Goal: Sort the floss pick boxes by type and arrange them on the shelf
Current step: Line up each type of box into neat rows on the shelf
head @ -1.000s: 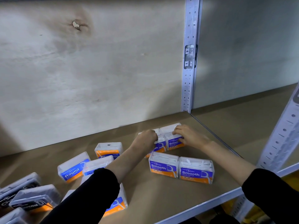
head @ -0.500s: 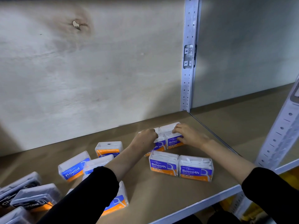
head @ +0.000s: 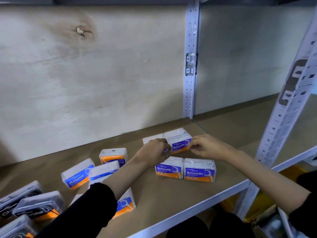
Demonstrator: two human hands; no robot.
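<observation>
On the brown shelf board (head: 171, 196) two purple "Smooth" boxes (head: 186, 170) stand side by side near the front edge. Behind them a second pair stands: a "Smooth" box (head: 180, 143) with its label showing and another box (head: 151, 140) mostly hidden by my left hand (head: 155, 150). My left hand is curled over that left box. My right hand (head: 205, 146) pinches the right end of the labelled back box. Blue "Round" boxes (head: 78, 174) lie loose to the left. Black "Charcoal" boxes (head: 34, 206) sit at the far left.
A white perforated upright (head: 190, 66) stands at the back, and another upright (head: 288, 107) at the front right. A plywood back wall (head: 85, 74) closes the shelf. A neighbouring shelf board (head: 240, 124) lies to the right. Yellow items (head: 260, 208) show below the shelf.
My right hand has slid from the top of the back right box to its right end, so the label shows. My left hand stays on the back left box.
</observation>
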